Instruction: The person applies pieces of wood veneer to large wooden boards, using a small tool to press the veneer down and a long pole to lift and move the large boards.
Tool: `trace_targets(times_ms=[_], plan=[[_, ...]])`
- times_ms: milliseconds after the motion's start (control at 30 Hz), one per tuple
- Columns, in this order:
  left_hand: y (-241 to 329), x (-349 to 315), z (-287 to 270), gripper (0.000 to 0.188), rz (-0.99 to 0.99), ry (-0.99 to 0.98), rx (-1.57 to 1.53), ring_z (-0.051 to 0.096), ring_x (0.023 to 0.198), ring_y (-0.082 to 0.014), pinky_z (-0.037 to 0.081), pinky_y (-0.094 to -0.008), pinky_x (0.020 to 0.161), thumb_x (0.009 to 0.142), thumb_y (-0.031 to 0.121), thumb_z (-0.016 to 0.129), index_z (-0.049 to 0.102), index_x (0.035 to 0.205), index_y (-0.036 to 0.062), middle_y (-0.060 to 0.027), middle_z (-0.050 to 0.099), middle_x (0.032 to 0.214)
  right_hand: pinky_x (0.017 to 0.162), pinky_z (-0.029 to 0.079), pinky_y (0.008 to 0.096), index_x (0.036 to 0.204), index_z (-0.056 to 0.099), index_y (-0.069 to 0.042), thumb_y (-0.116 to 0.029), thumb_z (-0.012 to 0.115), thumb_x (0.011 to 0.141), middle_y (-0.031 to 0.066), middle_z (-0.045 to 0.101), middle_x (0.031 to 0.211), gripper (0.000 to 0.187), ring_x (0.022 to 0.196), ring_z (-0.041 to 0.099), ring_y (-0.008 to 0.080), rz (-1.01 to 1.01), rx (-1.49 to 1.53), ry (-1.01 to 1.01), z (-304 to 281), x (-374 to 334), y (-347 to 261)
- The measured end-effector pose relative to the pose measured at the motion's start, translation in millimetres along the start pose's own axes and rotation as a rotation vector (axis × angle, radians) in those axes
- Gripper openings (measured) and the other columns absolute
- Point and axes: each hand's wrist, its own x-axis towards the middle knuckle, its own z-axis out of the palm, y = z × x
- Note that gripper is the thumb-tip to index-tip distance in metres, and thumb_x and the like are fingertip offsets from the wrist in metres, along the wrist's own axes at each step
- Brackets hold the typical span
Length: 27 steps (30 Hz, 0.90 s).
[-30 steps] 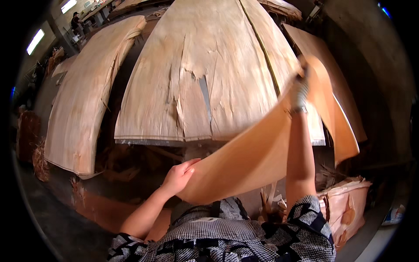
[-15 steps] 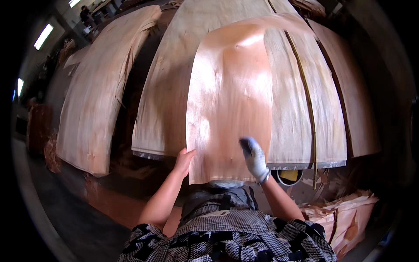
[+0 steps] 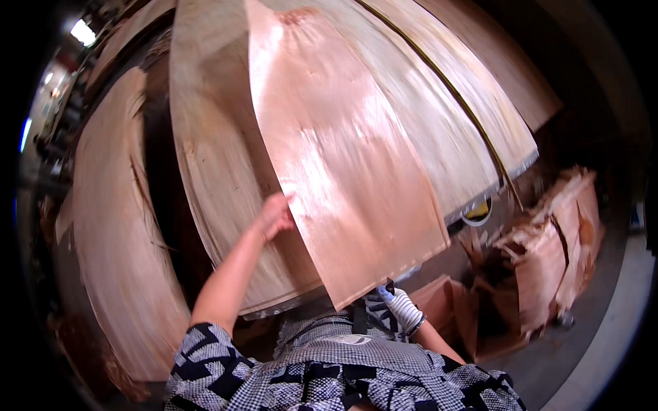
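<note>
A thin pinkish wood veneer sheet [image 3: 343,157] lies at a slant over a broad stack of paler veneer [image 3: 219,130], its near end reaching toward my apron. My bare left hand [image 3: 276,216] is at the sheet's left edge, fingers bent around it, slightly blurred. Close to my waist, my right hand [image 3: 403,309] wears a white glove with dark bluish fingertips. Its fingers are drawn together just at the sheet's near edge. A small dark shape shows at those fingertips; whether it is glove or an object is unclear.
Another veneer stack [image 3: 113,212] stands at the left, past a dark gap. A thin dark strip [image 3: 452,89] runs lengthwise over the pale stack. Torn veneer scraps [image 3: 541,253] are piled at the right. A round container [image 3: 478,212] with something yellow sits under the stack's near edge.
The view has turned, and the pinkish sheet now lies slanted, its raised far part lower. My left hand is farther up its left edge; my right hand has come back toward my waist.
</note>
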Motion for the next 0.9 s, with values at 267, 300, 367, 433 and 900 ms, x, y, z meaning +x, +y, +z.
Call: trace_targets(times_ms=[267, 300, 367, 433, 900], plan=[[77.3, 97.3, -64.8, 0.022, 0.115, 0.016, 0.205, 0.062, 0.068, -0.0177, 0.052, -0.029, 0.05, 0.089, 0.027, 0.051, 0.051, 0.097, 0.0067, -0.0076, 0.062, 0.085, 0.043, 0.041, 0.0222, 0.099, 0.055, -0.007, -0.03, 0.063, 0.081, 0.0051, 0.061, 0.081, 0.03, 0.072, 0.062, 0.016, -0.343, 0.622, 0.39, 109.1, -0.9, 33.6], [83.6, 103.8, -66.9, 0.019, 0.116, 0.016, 0.258, 0.062, 0.067, -0.0172, 0.05, -0.0281, 0.049, 0.088, 0.025, 0.052, 0.052, 0.094, 0.0069, -0.0079, 0.062, 0.084, 0.042, 0.042, 0.0225, 0.093, 0.056, -0.007, -0.025, 0.064, 0.08, 0.0043, 0.06, 0.078, 0.024, 0.066, 0.061, 0.0148, -0.341, 0.504, 0.522, 114.6, -4.7, 15.1], [97.2, 117.7, -77.2, 0.017, 0.163, 0.011, 0.38, 0.061, 0.065, -0.0173, 0.05, -0.0273, 0.048, 0.088, 0.022, 0.052, 0.052, 0.093, 0.0059, -0.0086, 0.062, 0.083, 0.041, 0.042, 0.0229, 0.087, 0.057, -0.007, -0.018, 0.063, 0.079, 0.0013, 0.056, 0.069, 0.015, 0.053, 0.054, 0.0116, -0.445, 0.484, 0.713, 115.2, 0.3, 3.5], [88.0, 116.0, -50.9, 0.016, 0.16, -0.034, 0.297, 0.061, 0.065, -0.0176, 0.051, -0.0269, 0.049, 0.088, 0.021, 0.053, 0.052, 0.092, 0.0054, -0.0088, 0.061, 0.081, 0.04, 0.042, 0.0233, 0.085, 0.056, -0.007, -0.016, 0.063, 0.078, -0.0008, 0.052, 0.065, 0.013, 0.048, 0.047, 0.0099, -0.645, 0.583, 0.744, 101.6, 0.8, 8.6], [143.5, 184.1, -119.1, 0.027, 0.172, 0.034, 0.2, 0.061, 0.08, -0.0233, 0.054, -0.0381, 0.063, 0.088, 0.029, 0.053, 0.053, 0.102, 0.0058, -0.0096, 0.061, 0.092, 0.04, 0.041, 0.0221, 0.093, 0.059, -0.008, -0.013, 0.067, 0.075, -0.0006, 0.056, 0.073, 0.021, 0.056, 0.05, 0.0098, -0.422, 0.698, 1.036, 155.4, 14.4, 41.0]])
